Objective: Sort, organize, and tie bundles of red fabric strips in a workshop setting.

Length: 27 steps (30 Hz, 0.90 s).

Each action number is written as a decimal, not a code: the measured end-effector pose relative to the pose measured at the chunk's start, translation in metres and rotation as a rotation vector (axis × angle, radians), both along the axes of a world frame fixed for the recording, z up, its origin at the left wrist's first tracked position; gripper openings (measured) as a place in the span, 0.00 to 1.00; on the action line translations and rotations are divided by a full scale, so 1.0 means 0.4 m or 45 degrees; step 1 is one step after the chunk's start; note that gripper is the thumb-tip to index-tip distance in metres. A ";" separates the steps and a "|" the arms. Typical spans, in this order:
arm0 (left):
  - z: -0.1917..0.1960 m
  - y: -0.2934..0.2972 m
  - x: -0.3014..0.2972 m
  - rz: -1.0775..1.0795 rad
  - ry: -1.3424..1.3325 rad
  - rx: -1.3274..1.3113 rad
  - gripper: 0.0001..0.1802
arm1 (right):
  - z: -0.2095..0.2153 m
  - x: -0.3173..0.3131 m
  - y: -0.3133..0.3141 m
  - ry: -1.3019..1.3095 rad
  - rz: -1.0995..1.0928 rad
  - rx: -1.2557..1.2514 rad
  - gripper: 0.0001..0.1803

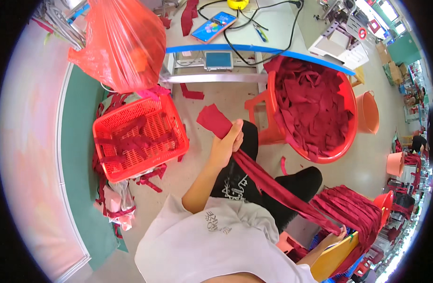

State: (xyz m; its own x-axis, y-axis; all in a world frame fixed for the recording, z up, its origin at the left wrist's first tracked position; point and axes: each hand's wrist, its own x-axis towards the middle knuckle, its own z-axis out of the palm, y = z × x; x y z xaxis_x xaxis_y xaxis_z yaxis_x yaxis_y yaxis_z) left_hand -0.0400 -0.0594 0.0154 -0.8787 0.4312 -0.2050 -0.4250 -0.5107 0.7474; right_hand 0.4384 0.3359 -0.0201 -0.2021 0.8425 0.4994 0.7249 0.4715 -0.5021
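My left hand (222, 150) is closed around one end of a long dark red fabric strip (277, 186), above my lap. A short flap of the cloth sticks out past the thumb. From there the strip runs down to the right, fairly taut, to my right hand (331, 239). The right fingers pinch it beside a yellow board (336, 257) at the lower right. Next to that hand a thick bundle of similar dark red strips (351, 207) hangs over the board.
A large red tub (349, 137) full of dark red cloth pieces stands front right on a red stool (259, 106). At left are a red basket (112, 175) with scraps and a red plastic bag (122, 42). The blue-edged table (273, 23) carries a phone (214, 27) and cables.
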 end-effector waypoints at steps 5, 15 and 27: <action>0.080 0.039 0.056 0.050 0.343 -0.268 0.18 | 0.084 0.148 0.204 0.102 -0.189 0.245 0.11; 0.083 0.130 0.100 0.401 1.444 -1.172 0.12 | 0.211 0.224 0.323 -0.448 -0.074 0.253 0.14; 0.033 0.070 0.058 -0.304 -0.194 0.339 0.15 | 0.083 0.287 0.334 -0.558 -0.142 -0.101 0.16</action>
State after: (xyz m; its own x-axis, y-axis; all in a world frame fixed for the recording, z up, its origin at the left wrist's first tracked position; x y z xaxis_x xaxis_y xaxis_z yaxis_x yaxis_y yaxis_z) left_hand -0.0168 -0.0313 0.0285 -0.7151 0.6758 -0.1788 -0.6515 -0.5515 0.5210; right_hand 0.5531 0.4693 0.0133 -0.2857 0.9034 0.3198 0.9212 0.3509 -0.1682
